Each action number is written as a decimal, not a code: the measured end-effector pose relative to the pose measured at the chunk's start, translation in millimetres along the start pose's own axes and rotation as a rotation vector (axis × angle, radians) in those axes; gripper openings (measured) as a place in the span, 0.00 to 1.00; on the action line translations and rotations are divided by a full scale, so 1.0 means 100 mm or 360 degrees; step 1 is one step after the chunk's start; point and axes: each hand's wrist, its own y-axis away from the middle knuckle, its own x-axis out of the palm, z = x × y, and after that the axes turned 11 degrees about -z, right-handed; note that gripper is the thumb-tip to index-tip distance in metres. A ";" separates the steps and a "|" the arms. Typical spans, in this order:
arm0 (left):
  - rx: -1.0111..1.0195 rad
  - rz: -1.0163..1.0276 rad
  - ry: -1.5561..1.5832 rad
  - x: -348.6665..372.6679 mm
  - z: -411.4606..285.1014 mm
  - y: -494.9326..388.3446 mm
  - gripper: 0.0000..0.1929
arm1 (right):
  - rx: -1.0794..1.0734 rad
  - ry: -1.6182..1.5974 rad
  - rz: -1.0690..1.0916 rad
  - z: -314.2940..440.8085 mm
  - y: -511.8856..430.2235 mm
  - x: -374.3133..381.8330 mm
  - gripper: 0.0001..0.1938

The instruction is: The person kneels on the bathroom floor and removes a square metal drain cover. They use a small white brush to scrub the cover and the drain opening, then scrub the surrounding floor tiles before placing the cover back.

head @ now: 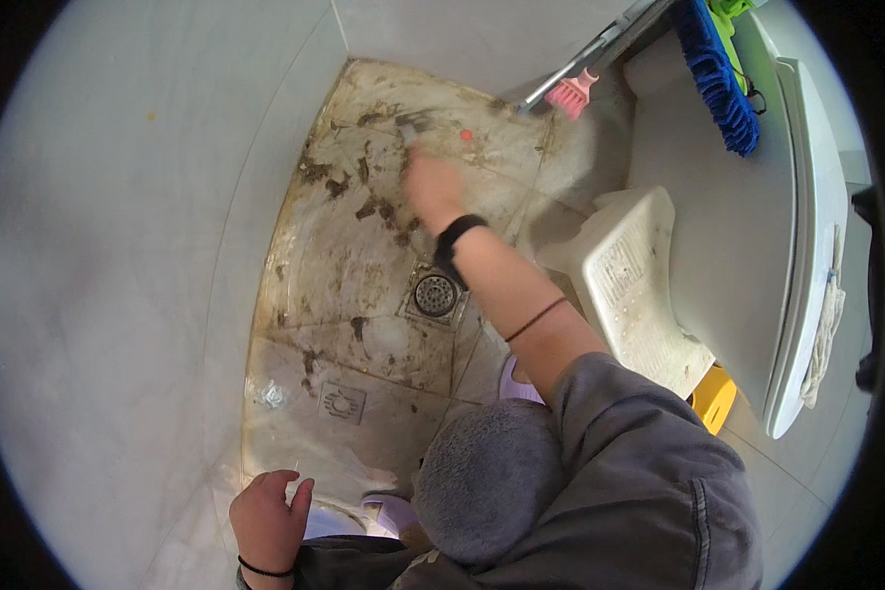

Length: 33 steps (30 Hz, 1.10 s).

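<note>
My right hand (433,186), blurred by motion, grips a small flat scraper-like tool (408,133) over the dirty tiled floor (324,280). Dark clumps of grime (376,210) lie left of and below this hand. A round metal floor drain (435,295) sits below my right wrist. Near the lower left, my left hand (268,516) hangs in the air with thumb and fingers apart, holding nothing. The detached drain grate or patterned square plate (341,403) lies on the floor above it. A small red round thing (466,135) is right of the tool.
A dirty white plastic stool (619,273) stands to the right, beside a white toilet or basin fixture (723,243). A blue brush head (715,77), a pink brush (573,94) and metal poles (590,51) are at upper right. A pale wall (133,243) bounds the left.
</note>
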 end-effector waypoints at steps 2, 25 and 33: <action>0.0005 -0.0045 -0.0001 -0.01 0.00 -0.01 0.10 | -0.0256 0.0046 -0.0019 0.18 -0.08 -0.01 0.22; -0.0171 -0.0099 0.0087 -0.02 -0.03 0.07 0.10 | 0.0272 -0.0296 -0.0239 -0.57 0.34 -0.28 0.28; 0.0042 -0.0055 0.0005 0.01 -0.05 0.01 0.10 | -0.0184 -0.0183 0.0110 0.07 0.43 0.25 0.20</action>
